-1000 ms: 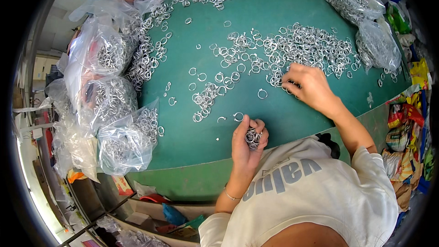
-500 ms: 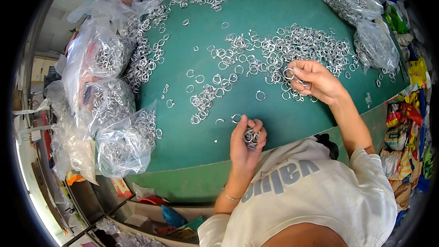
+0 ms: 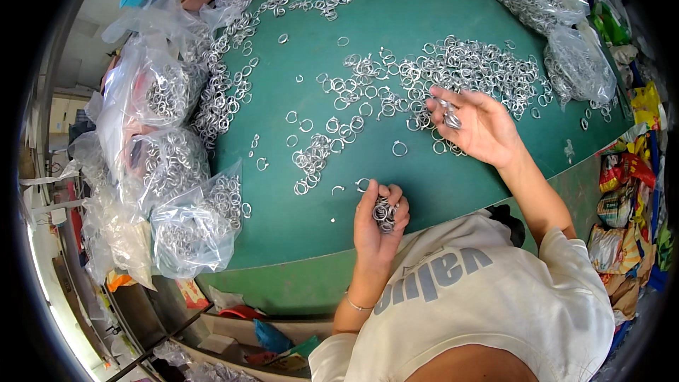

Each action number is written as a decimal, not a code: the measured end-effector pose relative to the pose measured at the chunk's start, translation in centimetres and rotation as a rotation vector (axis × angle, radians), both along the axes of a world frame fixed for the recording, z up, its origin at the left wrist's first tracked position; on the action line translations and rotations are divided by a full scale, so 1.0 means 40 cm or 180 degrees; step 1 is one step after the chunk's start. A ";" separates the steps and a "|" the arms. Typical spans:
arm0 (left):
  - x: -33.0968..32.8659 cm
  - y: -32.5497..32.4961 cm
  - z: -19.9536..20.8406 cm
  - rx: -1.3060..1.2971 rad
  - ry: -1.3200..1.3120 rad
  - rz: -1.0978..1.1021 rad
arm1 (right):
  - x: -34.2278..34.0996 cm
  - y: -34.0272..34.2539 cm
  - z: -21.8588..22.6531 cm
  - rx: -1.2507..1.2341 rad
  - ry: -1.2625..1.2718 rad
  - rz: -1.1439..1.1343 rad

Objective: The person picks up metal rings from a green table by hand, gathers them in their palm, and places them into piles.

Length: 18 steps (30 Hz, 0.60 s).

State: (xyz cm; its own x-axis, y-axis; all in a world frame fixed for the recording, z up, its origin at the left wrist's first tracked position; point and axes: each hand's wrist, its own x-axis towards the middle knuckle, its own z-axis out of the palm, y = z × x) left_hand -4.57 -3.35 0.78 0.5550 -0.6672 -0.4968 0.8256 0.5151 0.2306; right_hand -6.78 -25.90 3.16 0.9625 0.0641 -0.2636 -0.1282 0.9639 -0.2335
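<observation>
Left edge: clear bags (image 3: 194, 258) of silver rings (image 3: 230, 198) stand along the side of the green table (image 3: 283, 233). A cluster (image 3: 312, 155) lies between these bags and the left hand (image 3: 380, 223), farther from the body than that hand.

Left hand: fingers curled, clamped around a bunch (image 3: 384, 214) of rings. The bunch's longer axis runs roughly away from the body. Another ring shows at the thumb tip; contact cannot be determined.

Right hand (image 3: 484, 126): located to the right of the left hand and farther from the body. Fingers parted, palm exposed, a few rings against the fingers; whether they are pinched cannot be determined. From this hand, the bunch lies leftward and toward the body, well apart.

Pile (image 3: 488, 67): directly beyond the right hand, which is the nearer hand.
</observation>
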 end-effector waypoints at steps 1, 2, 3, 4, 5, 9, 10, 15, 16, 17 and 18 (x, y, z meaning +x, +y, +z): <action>0.000 0.000 -0.001 -0.0026 -0.0009 -0.0006 | 0.002 -0.001 0.001 0.0050 -0.0099 -0.0085; 0.000 0.000 0.000 -0.0025 -0.0010 -0.0002 | 0.004 -0.001 0.003 0.0100 -0.0199 -0.0169; 0.000 -0.001 0.001 -0.0021 -0.0009 -0.0001 | 0.007 0.006 0.017 0.0057 -0.0050 -0.0301; 0.000 -0.001 0.001 -0.0017 -0.0008 0.0001 | 0.006 0.006 0.016 -0.0440 -0.0055 -0.0127; 0.000 -0.001 0.001 -0.0033 0.0002 0.0006 | 0.006 0.007 0.014 -0.0935 -0.0060 0.0049; 0.001 -0.002 0.000 -0.0107 0.0041 0.0019 | 0.008 0.019 -0.005 -0.1427 -0.0141 0.0348; 0.001 -0.001 -0.001 -0.0122 0.0048 0.0025 | 0.010 0.026 -0.003 -0.1392 -0.0119 0.0371; 0.000 0.008 -0.021 -0.0450 0.0086 0.0061 | 0.015 0.059 0.028 -0.1639 0.0112 0.0229; 0.001 0.008 -0.021 -0.0488 0.0081 0.0050 | 0.010 0.052 0.016 -0.1712 -0.0039 0.0316; 0.002 0.007 -0.020 -0.0440 0.0084 0.0054 | 0.006 0.047 0.009 -0.1783 -0.0192 0.0405; 0.002 0.006 -0.020 -0.0385 0.0093 0.0062 | 0.003 0.045 0.007 -0.1820 -0.0234 0.0435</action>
